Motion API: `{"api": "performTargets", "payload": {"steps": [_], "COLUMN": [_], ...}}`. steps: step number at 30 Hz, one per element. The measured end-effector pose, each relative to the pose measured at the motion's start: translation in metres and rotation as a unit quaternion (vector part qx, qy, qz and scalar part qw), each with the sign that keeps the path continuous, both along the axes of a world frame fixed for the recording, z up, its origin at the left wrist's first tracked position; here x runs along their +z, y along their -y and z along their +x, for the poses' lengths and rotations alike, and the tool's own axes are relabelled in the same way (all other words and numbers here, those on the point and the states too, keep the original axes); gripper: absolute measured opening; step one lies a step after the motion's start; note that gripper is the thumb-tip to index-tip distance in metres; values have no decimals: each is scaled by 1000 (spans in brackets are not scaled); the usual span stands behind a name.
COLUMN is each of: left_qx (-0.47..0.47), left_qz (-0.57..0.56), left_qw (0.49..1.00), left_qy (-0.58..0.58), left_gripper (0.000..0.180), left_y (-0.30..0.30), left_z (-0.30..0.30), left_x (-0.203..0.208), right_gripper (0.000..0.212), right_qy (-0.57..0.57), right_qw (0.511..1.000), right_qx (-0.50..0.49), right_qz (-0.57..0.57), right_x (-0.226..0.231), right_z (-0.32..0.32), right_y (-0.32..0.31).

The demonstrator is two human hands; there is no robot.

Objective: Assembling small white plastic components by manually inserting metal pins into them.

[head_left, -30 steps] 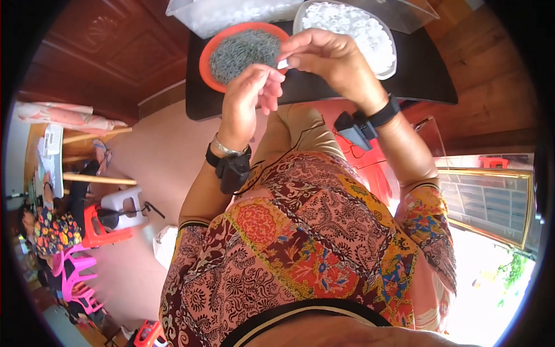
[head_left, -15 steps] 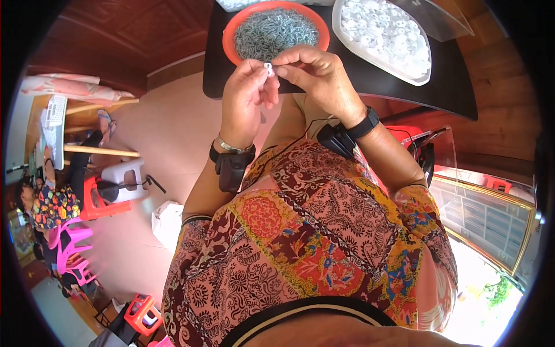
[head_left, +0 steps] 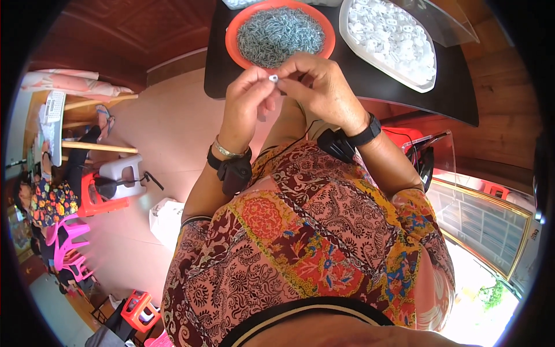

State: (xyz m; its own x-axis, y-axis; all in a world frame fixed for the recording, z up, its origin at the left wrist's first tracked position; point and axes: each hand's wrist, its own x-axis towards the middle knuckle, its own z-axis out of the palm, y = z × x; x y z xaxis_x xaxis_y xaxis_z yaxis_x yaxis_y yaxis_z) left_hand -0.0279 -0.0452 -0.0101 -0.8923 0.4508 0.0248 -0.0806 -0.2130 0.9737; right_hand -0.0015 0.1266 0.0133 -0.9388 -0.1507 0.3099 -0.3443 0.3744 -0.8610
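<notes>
black table (head_left: 370,87) bears orange bowl (head_left: 237,32), white tray (head_left: 347,23); both hands (head_left: 289,95) pinch one small white piece (head_left: 273,77).

Packages: one white bag (head_left: 167,218) slumped on the floor, left of the person's knee.
Labels: none visible.
Signs: none visible.
Screens: none visible.

Since a second ago my left hand (head_left: 245,107) and right hand (head_left: 321,89) sit lower against the black table (head_left: 370,87), now below the orange bowl (head_left: 234,34) of grey metal bits instead of over it. My fingertips are closer together, pinching a small white piece (head_left: 273,77) between both hands. The white tray (head_left: 347,34) of white pieces now shows further to my right.
</notes>
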Motion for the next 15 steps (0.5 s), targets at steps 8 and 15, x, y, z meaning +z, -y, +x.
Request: {"api": "performTargets", "payload": {"steps": [8,15], "left_qx": [-10,20], "left_qz": [-100,-52], "left_qw": [991,998], "left_qy": [-88,10], "left_gripper": [11,17], "left_y": [9,15], "left_z": [7,4], "left_x": [-13,-17], "right_gripper": [9,14], "right_qy": [-77,-218], "right_qw": [983,894], "right_qx": [23,-111], "right_qz": [166,376], "right_x": [10,27], "right_z": [4,-51], "right_y": [1,-13]}}
